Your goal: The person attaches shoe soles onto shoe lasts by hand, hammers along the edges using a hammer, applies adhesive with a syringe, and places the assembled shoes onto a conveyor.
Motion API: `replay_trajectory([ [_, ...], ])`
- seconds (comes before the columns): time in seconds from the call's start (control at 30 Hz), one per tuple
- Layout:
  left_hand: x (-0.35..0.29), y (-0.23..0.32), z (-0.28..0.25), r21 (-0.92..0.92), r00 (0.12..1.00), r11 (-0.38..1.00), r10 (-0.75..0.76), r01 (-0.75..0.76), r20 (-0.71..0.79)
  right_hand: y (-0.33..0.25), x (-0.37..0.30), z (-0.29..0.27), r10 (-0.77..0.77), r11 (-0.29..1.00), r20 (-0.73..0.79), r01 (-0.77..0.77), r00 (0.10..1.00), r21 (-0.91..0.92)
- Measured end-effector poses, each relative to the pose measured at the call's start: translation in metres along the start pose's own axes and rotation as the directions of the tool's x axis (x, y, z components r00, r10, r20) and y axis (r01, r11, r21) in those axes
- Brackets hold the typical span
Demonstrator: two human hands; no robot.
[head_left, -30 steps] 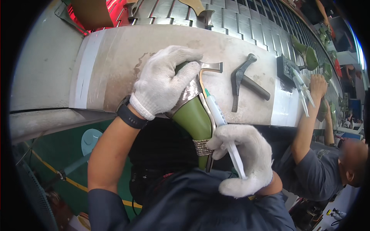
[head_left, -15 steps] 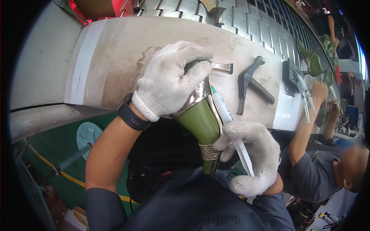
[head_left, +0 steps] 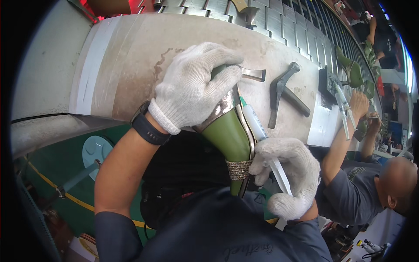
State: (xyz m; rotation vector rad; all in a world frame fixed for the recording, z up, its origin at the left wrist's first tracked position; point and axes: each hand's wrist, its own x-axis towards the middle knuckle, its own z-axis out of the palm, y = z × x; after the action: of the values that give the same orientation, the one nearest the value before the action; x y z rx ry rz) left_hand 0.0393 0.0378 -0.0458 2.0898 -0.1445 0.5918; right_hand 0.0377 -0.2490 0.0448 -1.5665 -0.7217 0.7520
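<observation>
A shoe on a green last [head_left: 224, 135] is held over my lap, with a metallic upper and a sparkly band around the last. My gloved left hand [head_left: 196, 83] is closed around its upper part, and the flared silver heel [head_left: 254, 74] sticks out past the fingers. A white syringe [head_left: 253, 123] with a green tip is gripped in my gloved right hand [head_left: 290, 174], fingers at the barrel's lower end and thumb at the plunger's end. The syringe tip is at the shoe's metallic edge, close to my left fingers; whether anything comes out cannot be seen.
A hammer [head_left: 281, 94] lies on the worn bench [head_left: 139, 56]. Behind the bench runs a slatted metal conveyor [head_left: 196, 8] carrying another shoe [head_left: 247, 15]. At the right, a co-worker's forearm [head_left: 342, 142] reaches toward a dark block with syringes [head_left: 342, 100]. A round blue stool [head_left: 97, 153] stands lower left.
My right hand and the syringe have shifted slightly to the right and down. My left hand keeps its hold on the shoe. The whole view has moved a little.
</observation>
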Motion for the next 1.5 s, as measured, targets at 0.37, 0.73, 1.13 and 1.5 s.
replay_trajectory([
  [0.37, -0.001, -0.001, -0.003, -0.009, 1.0, 1.0, -0.019, 0.019, 0.005, -0.007, -0.011, 0.007, 0.121, 0.989, -0.064, -0.114, 0.991, 0.098],
  [0.73, -0.001, -0.001, -0.001, -0.023, 1.0, 0.999, -0.027, 0.027, 0.008, -0.005, -0.016, 0.007, 0.129, 0.986, -0.064, -0.121, 0.99, 0.112],
  [1.13, -0.001, 0.001, -0.002, -0.031, 0.999, 0.999, -0.041, 0.041, 0.003, -0.008, -0.024, 0.008, 0.169, 0.981, -0.024, -0.166, 0.985, 0.098],
  [1.5, -0.001, 0.0, -0.002, -0.035, 0.999, 0.999, -0.04, 0.04, 0.008, -0.007, -0.024, 0.01, 0.175, 0.982, -0.036, -0.172, 0.984, 0.073],
])
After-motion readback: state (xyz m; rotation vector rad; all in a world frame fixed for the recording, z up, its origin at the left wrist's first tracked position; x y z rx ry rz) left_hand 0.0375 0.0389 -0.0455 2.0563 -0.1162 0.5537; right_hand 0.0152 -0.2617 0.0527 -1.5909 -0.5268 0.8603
